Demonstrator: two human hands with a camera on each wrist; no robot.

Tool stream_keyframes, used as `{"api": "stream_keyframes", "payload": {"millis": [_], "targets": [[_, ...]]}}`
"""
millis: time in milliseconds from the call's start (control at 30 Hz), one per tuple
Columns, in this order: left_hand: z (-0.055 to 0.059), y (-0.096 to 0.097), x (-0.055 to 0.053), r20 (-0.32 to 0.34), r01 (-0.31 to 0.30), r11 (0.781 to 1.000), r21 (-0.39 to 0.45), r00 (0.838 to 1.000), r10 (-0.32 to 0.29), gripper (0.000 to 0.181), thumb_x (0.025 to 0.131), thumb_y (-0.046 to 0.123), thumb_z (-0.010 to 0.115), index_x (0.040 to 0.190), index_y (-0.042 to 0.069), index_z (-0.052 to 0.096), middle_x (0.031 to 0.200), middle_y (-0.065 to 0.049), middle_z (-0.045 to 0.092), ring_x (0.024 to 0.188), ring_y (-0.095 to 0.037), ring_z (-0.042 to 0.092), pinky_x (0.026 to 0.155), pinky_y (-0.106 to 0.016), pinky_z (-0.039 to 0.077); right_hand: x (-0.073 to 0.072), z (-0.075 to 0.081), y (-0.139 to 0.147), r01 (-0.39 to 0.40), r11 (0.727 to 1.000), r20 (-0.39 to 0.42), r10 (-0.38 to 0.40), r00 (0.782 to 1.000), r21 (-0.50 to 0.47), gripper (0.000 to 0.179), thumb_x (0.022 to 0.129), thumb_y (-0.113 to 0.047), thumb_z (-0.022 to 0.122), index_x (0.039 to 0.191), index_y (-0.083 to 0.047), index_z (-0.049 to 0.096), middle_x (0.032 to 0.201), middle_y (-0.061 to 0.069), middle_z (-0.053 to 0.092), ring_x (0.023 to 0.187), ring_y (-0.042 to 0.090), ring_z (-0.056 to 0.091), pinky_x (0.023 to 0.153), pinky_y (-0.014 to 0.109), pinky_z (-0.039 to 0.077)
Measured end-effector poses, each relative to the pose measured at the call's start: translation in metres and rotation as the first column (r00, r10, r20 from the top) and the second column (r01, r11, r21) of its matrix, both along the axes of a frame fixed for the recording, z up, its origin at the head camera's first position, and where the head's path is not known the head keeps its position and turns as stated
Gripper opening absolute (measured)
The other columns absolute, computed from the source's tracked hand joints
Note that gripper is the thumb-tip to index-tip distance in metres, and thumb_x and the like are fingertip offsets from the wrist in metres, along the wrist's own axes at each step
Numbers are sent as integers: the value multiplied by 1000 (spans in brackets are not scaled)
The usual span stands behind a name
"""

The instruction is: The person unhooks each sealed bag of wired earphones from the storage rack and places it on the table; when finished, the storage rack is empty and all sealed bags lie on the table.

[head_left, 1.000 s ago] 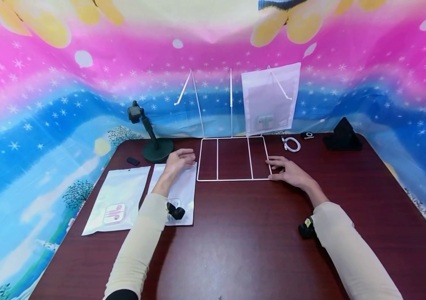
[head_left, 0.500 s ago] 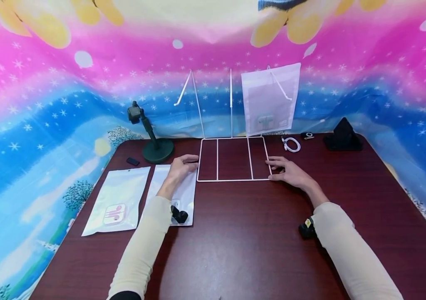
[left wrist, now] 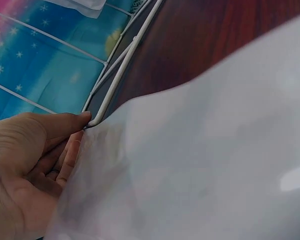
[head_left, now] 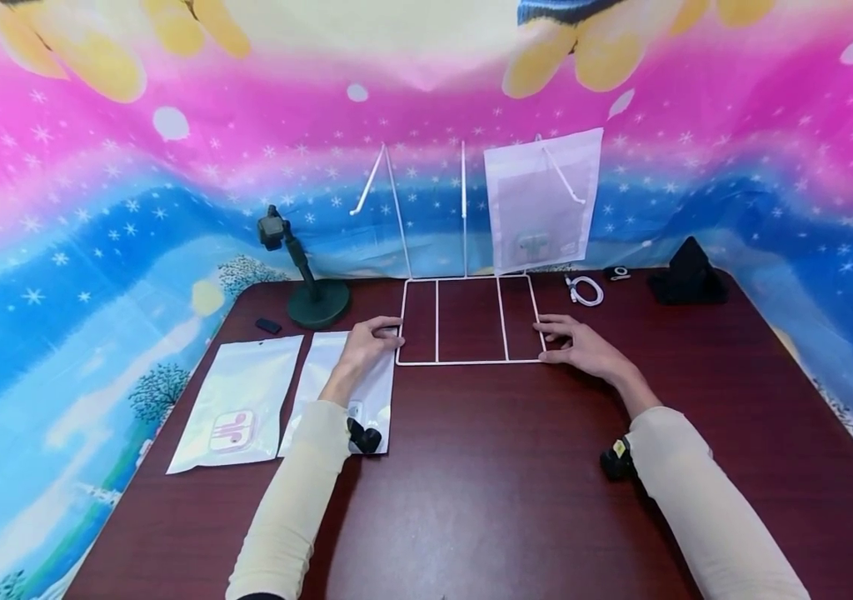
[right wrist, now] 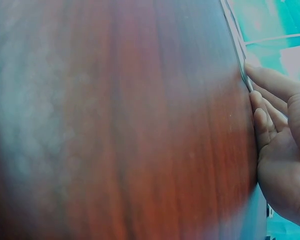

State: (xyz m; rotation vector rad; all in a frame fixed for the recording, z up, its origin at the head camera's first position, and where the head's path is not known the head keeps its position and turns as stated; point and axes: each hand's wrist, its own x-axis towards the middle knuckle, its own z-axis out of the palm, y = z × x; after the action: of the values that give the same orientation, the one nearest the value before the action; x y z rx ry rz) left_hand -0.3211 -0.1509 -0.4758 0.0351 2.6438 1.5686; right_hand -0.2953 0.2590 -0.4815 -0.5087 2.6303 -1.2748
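A white wire display rack [head_left: 471, 362] stands at the back of the table, with upright hooks. My left hand [head_left: 368, 344] holds its left side near the front corner; in the left wrist view the thumb tip meets the wire rack [left wrist: 122, 70] at that corner. My right hand [head_left: 584, 346] holds the right side, thumb at the front corner and fingers along the rail. A white pouch [head_left: 542, 200] hangs on the right hook. Beneath my left forearm lies a second white pouch [head_left: 377, 392], partly hidden. To its left is a third pouch [head_left: 257, 379] showing earphones in a case [head_left: 231, 430].
A dark green stand [head_left: 317, 304] rises behind the pouches, with a small black object [head_left: 268, 326] beside it. Right of the rack are a coiled white cable [head_left: 587, 292], a small black item [head_left: 614, 272] and a black holder [head_left: 689, 279]. A printed cloth [head_left: 426, 100] hangs behind.
My left hand has moved right and slightly toward me, from above the middle pouch onto the rack's left side. The right hand has stayed on the rack's right side.
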Motion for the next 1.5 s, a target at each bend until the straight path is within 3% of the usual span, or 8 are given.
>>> {"api": "stream_keyframes", "payload": {"millis": [233, 600, 767, 933, 1000, 1133, 1333, 1500], "targets": [[0, -4, 2, -1, 2, 1000, 3, 1000, -2, 42, 93, 10, 78, 134, 11, 71, 111, -15, 71, 107, -29, 63, 105, -43, 45, -3, 0, -4, 2, 1000, 3, -2, 1000, 9, 65, 97, -16, 76, 154, -2, 48, 162, 18, 36, 129, 36, 52, 107, 53, 45], [-4, -5, 0, -15, 5, 998, -55, 1000, -6, 41, 95, 11, 77, 135, 14, 70, 102, -12, 71, 98, -27, 65, 103, -43, 48, 1, -2, -4, -1, 1000, -36, 1, 999, 3, 64, 95, -18, 78, 151, -2, 52, 160, 18, 40, 125, 35, 55, 103, 49, 47], [0, -1, 0, -30, 12, 999, -53, 999, -14, 40, 95, 12, 77, 135, 14, 71, 101, -12, 70, 98, -28, 65, 104, -45, 48, 3, 1, 1, 23, 1000, -36, -23, 999, -10, 64, 95, -19, 78, 152, -5, 52, 158, 17, 44, 124, 34, 57, 98, 39, 49], [-2, 1, 0, -19, 1, 999, -51, 1000, -2, 39, 95, 13, 77, 133, 15, 71, 99, -11, 71, 98, -27, 65, 103, -45, 48, 3, 6, 8, 74, 985, 45, -68, 997, -155, 68, 97, -17, 75, 157, -5, 44, 149, 23, 53, 119, 30, 62, 88, 21, 51], [-3, 1, 0, -21, 0, 999, -53, 1000, -1, 39, 95, 14, 78, 133, 15, 72, 98, -11, 71, 97, -27, 65, 102, -44, 49, 1, 13, 12, 113, 968, 65, -101, 993, -222, 69, 98, -15, 74, 158, -4, 41, 149, 26, 53, 112, 21, 66, 84, 20, 53], [-4, 1, 1, -28, -8, 998, -54, 1000, 6, 39, 95, 15, 78, 133, 16, 72, 97, -10, 70, 97, -27, 64, 102, -45, 49, -7, 37, 20, 185, 926, 27, -186, 982, -328, 66, 99, -10, 71, 158, -4, 42, 150, 29, 51, 95, 2, 68, 81, 24, 58], [-4, 3, 2, -34, -10, 999, -49, 999, 9, 39, 95, 14, 77, 134, 15, 71, 98, -10, 69, 98, -27, 64, 103, -46, 49, -16, 88, 32, 304, 881, -21, -334, 942, -363, 68, 101, -18, 71, 161, -13, 39, 148, 20, 55, 93, -1, 67, 83, 18, 54], [-5, 2, 2, -29, -17, 999, -40, 999, 16, 38, 95, 13, 76, 133, 16, 72, 99, -10, 68, 97, -26, 64, 101, -44, 50, -18, 126, 34, 369, 865, -67, -414, 908, -341, 71, 100, -27, 71, 162, -23, 38, 153, 17, 52, 102, 0, 63, 82, 14, 53]]}}
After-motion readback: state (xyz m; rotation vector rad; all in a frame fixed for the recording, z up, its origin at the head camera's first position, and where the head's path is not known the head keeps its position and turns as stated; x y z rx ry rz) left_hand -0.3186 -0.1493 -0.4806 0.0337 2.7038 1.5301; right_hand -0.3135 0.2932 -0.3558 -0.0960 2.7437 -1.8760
